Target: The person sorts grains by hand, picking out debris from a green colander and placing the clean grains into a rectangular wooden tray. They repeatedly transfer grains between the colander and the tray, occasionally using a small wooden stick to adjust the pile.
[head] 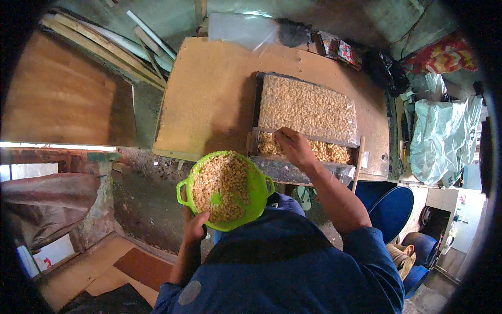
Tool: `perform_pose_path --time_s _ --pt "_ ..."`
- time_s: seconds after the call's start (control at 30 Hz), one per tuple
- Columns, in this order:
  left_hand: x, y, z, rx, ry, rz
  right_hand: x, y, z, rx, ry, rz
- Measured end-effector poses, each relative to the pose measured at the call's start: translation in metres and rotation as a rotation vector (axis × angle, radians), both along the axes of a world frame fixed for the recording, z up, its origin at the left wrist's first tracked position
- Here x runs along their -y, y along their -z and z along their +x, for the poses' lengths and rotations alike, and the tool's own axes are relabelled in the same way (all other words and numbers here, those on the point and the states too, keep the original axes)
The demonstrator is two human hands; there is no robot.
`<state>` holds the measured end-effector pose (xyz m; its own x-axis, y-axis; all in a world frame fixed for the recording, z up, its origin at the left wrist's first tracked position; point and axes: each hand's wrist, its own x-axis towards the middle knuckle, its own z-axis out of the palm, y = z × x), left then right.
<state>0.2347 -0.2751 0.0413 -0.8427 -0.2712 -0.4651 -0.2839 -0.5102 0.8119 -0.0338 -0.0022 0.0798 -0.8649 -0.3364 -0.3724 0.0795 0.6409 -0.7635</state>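
Note:
My left hand (pixel 194 225) grips the lower left side of a bright green two-handled plastic basin (pixel 255 202), its thumb over the rim. Pale bean-like pieces (pixel 219 180) partly fill the tilted basin, and patches of its green bottom show through. On the table lies a shallow dark-edged tray (pixel 257 98) with a layer of similar pieces under a clear plastic sheet (pixel 308 108). Along the near side runs a strip of uncovered pieces (pixel 329 153). Over that strip, at its left part, is my right hand (pixel 296 149), fingers curled; whether they pinch anything is hidden.
The tray rests on a plywood tabletop (pixel 200 90). A wooden stick (pixel 358 163) leans by its near right corner. Clear plastic sheets (pixel 239 29), printed packets (pixel 339 51) and a black plastic bag (pixel 386 72) line the far edge. A blue drum (pixel 392 208) stands right of me.

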Motion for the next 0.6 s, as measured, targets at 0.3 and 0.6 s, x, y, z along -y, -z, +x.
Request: perform_pose_path --time_s 0.3,0.6 --pt "-0.007 -0.024 -0.011 -0.009 -0.011 0.033 -0.006 -0.008 -0.001 -0.217 0.032 0.054" --pt "0.004 0.008 0.006 0.012 0.034 -0.012 0.014 -0.008 0.008 -0.349 -0.104 0.042"
